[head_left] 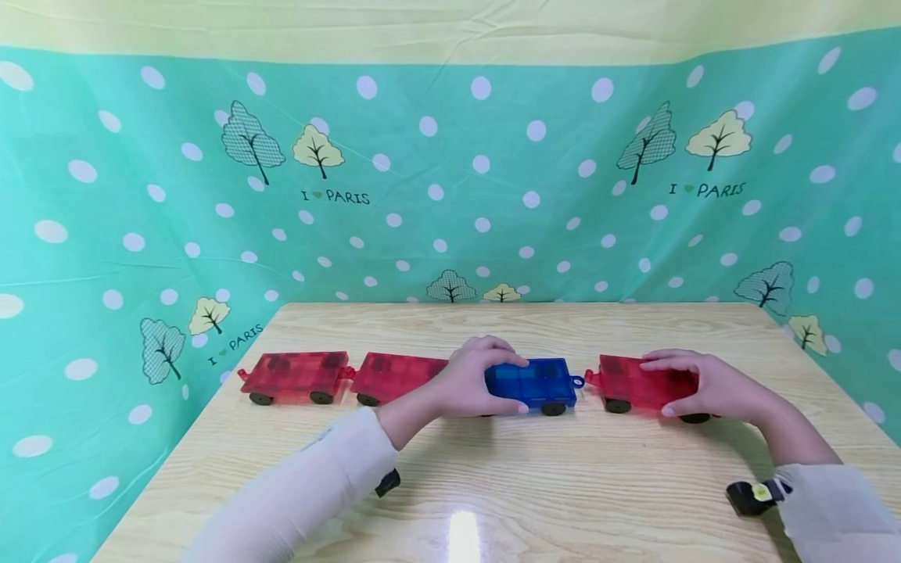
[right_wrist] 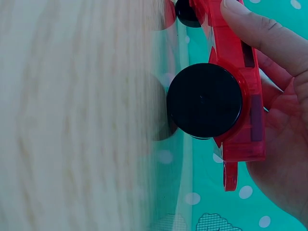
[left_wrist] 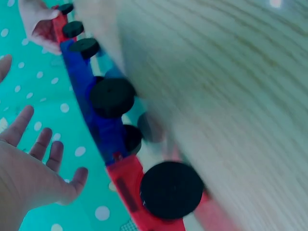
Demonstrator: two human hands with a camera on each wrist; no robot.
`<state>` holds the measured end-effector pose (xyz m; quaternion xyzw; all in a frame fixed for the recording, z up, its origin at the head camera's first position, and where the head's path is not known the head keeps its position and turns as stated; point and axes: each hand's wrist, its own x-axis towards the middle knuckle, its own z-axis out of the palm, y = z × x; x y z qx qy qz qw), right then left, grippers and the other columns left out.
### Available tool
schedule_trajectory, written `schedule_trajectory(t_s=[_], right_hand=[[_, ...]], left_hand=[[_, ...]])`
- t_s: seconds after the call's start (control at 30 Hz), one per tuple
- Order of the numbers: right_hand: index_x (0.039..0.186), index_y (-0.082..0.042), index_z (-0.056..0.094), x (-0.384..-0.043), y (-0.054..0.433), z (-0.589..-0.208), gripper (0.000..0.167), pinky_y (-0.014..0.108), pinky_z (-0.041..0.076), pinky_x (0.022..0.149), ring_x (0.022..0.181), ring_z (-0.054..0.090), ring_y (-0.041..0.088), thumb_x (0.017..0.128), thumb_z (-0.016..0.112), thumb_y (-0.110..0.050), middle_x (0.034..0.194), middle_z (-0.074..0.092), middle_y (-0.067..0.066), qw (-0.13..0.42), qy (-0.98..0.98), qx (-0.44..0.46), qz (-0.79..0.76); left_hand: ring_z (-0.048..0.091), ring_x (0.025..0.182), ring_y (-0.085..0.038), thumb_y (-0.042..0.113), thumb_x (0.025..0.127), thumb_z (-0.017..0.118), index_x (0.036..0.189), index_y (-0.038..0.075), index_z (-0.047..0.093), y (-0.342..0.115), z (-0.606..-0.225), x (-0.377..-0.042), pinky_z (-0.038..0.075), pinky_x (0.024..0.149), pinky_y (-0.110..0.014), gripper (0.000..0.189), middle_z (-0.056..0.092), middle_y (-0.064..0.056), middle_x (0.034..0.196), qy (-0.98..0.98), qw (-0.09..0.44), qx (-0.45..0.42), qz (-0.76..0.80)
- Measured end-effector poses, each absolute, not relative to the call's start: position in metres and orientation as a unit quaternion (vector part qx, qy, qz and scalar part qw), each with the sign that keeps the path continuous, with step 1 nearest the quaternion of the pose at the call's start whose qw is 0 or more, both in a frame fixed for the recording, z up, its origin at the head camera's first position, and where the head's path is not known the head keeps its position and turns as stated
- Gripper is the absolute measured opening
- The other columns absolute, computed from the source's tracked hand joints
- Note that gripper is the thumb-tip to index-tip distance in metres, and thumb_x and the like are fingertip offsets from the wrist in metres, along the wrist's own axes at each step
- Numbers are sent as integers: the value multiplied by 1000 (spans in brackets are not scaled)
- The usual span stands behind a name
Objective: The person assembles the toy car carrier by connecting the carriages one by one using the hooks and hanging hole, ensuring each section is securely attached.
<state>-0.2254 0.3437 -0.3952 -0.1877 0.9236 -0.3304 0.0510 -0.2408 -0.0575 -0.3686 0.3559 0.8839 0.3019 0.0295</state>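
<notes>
On the wooden table stands a row of see-through toy train cars with black wheels. A blue train car (head_left: 531, 381) is coupled at the left to a red train car (head_left: 390, 377), partly hidden behind my left hand (head_left: 473, 379). That hand is held over the blue car's left end, its fingers spread and apart from the car in the left wrist view. My right hand (head_left: 718, 387) grips the rightmost red train car (right_wrist: 240, 82) between thumb and fingers. That car's left coupling ring is close to the blue car's ring.
Another red train car (head_left: 296, 374) forms the left end of the row. The wooden table (head_left: 563, 485) is backed by a green dotted curtain (head_left: 486, 180). Black straps, one with a yellow spot (head_left: 760, 492), sit at the wrists.
</notes>
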Motion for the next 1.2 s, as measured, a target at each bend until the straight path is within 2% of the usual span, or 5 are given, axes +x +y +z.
schedule_trajectory(t_s=[0.27, 0.57, 0.93, 1.2], right_hand=[[131, -9, 63, -226, 344, -396, 66, 31, 52, 79, 125, 36, 48, 72, 87, -29, 141, 44, 24, 55, 924, -183, -331], [130, -10, 63, -225, 345, -395, 65, 31, 52, 80, 126, 36, 48, 72, 87, -29, 141, 45, 23, 53, 925, -186, -328], [130, -9, 63, -226, 345, -396, 65, 29, 52, 80, 126, 36, 48, 73, 86, -28, 141, 44, 24, 55, 923, -188, -332], [130, -9, 63, -226, 345, -396, 64, 28, 51, 81, 126, 36, 48, 73, 86, -28, 141, 45, 24, 50, 921, -195, -334]], left_hand=[[39, 124, -18, 56, 76, 77, 135, 30, 60, -41, -381, -244, 39, 92, -43, 66, 49, 5, 136, 917, 5, 341, 207], [30, 131, -21, 63, 75, 74, 146, 40, 44, -30, -389, -253, 35, 97, -44, 81, 35, 3, 150, 933, 33, 330, 141], [31, 126, -19, 69, 69, 74, 148, 42, 39, -19, -391, -263, 32, 95, -44, 91, 40, 5, 143, 938, 48, 325, 108], [36, 120, -20, 63, 69, 79, 149, 41, 39, -13, -388, -270, 34, 90, -40, 93, 47, 4, 135, 937, 41, 332, 101]])
